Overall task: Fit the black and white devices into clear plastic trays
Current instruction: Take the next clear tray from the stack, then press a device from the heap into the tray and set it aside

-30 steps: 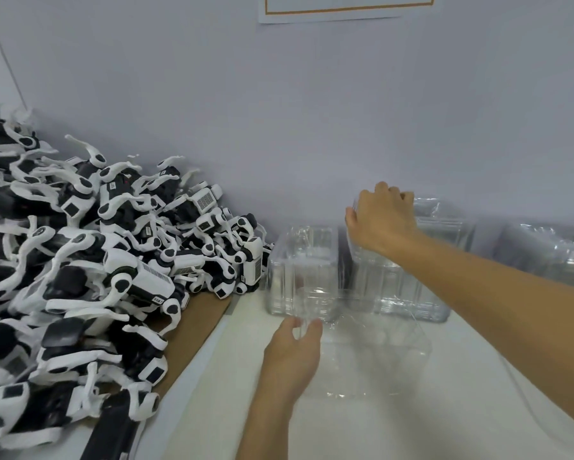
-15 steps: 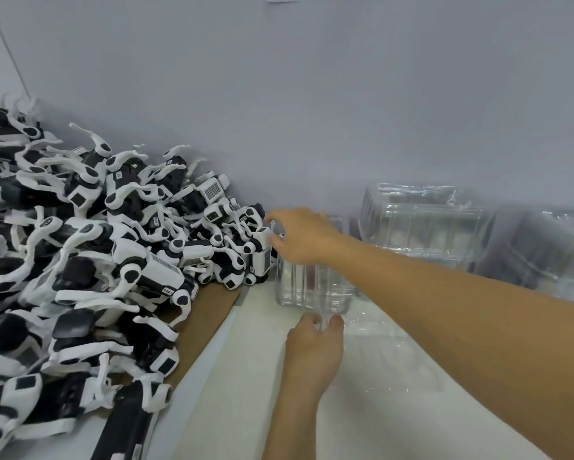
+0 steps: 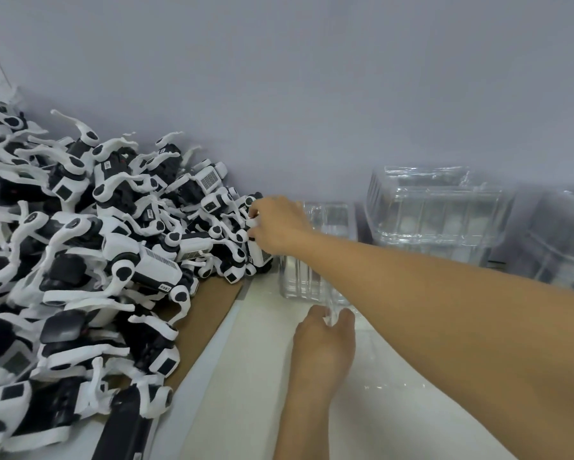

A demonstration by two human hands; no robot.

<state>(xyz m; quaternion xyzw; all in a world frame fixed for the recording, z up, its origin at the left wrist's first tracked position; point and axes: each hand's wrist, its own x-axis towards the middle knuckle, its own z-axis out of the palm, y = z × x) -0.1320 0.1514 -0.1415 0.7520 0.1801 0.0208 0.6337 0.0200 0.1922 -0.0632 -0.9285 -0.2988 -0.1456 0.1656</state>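
1. A heap of black and white devices fills the left side, banked against the wall and lying partly on a brown cardboard sheet.
2. The right hand reaches across to the heap's right edge, its fingers curled round 1 device at the near corner; other devices press against it from the left.
3. The left hand rests low on the white worktop, thumb and fingers pinching the near edge of a clear tray lying flat, largely hidden under the right forearm.
4. A stack of trays stands just behind that hand, partly crossed by the forearm.
5. A taller stack stands further right against the wall, with more blurred trays at the frame's edge.
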